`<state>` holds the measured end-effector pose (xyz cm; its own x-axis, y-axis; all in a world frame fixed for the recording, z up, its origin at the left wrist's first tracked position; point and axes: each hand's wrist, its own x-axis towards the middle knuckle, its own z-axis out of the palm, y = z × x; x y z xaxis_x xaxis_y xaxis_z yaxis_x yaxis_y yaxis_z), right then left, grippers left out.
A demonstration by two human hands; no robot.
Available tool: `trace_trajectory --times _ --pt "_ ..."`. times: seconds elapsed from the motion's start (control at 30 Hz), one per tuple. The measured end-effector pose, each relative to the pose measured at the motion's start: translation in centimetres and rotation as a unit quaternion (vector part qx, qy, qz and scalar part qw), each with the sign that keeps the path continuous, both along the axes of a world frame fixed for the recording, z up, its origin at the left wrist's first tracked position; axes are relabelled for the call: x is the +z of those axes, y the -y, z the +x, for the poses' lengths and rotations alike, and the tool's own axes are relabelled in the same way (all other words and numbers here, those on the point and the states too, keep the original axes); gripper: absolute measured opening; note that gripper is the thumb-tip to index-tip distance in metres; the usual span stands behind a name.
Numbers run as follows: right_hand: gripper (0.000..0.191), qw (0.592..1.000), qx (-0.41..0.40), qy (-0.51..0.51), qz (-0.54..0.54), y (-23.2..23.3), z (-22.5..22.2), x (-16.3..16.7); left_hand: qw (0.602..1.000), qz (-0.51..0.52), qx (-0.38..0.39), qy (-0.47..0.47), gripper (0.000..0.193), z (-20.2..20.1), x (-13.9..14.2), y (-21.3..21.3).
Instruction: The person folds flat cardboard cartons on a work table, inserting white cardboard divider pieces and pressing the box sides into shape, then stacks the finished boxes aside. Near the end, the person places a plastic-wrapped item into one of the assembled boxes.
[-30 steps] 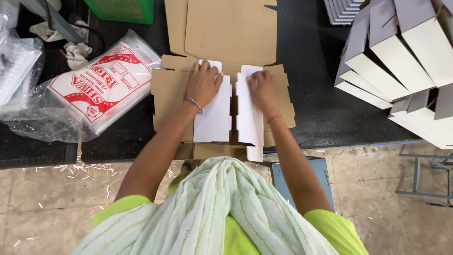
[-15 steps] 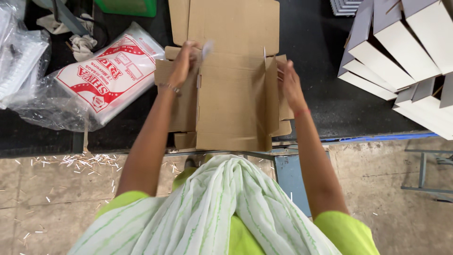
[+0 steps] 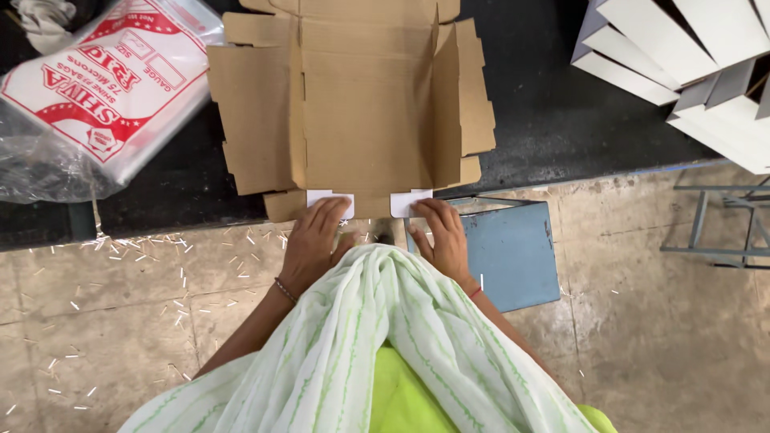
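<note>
A flat brown cardboard box blank (image 3: 365, 104) lies on the black table (image 3: 553, 120), its side flaps partly raised. My left hand (image 3: 314, 240) presses on the white tab (image 3: 329, 199) at the blank's near edge. My right hand (image 3: 439, 236) presses on the other white tab (image 3: 409, 202) beside it. Both hands sit at the table's near edge, fingers laid over the tabs. A white-and-green striped cloth (image 3: 361, 353) over my chest hides my forearms.
A clear plastic pack of bags with red print (image 3: 104, 88) lies at the table's left. White folded cartons (image 3: 690, 64) are stacked at the right. A blue stool (image 3: 513, 248) stands below the table. Paper scraps litter the concrete floor (image 3: 120, 321).
The white side flaps were lifted and opened outward, showing the brown inside. My hands then came down from the blank's sides to its near edge, onto the white tabs.
</note>
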<state>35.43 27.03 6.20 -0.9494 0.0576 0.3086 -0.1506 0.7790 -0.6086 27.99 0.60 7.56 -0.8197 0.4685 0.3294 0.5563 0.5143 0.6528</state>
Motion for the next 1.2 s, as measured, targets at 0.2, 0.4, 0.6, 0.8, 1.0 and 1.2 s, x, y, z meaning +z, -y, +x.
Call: trace_trajectory --times 0.2,0.4,0.6,0.8,1.0,1.2 --pt "0.032 0.994 0.011 -0.084 0.062 2.7 -0.9 4.8 0.993 -0.079 0.036 -0.076 0.049 -1.8 0.0 -0.4" --pt "0.047 0.989 0.128 -0.007 0.074 6.1 -4.3 5.0 0.993 -0.054 0.099 0.032 0.037 -2.8 3.3 -1.0" --pt "0.033 0.988 0.118 0.061 0.081 3.9 -8.1 4.3 0.991 0.068 0.042 -0.104 0.035 -2.3 8.0 -0.5" --pt "0.015 0.987 0.141 0.038 0.067 2.2 -10.3 3.8 0.947 0.293 0.120 -0.057 0.039 -12.7 5.8 1.6" --pt "0.019 0.989 0.128 0.026 0.071 2.0 -10.0 3.3 0.983 0.176 0.046 -0.008 0.078 -27.9 0.8 -1.5" --pt "0.019 0.991 0.113 0.001 0.071 2.6 -9.8 2.8 0.939 0.267 0.036 0.212 0.086 -29.2 1.0 -3.9"
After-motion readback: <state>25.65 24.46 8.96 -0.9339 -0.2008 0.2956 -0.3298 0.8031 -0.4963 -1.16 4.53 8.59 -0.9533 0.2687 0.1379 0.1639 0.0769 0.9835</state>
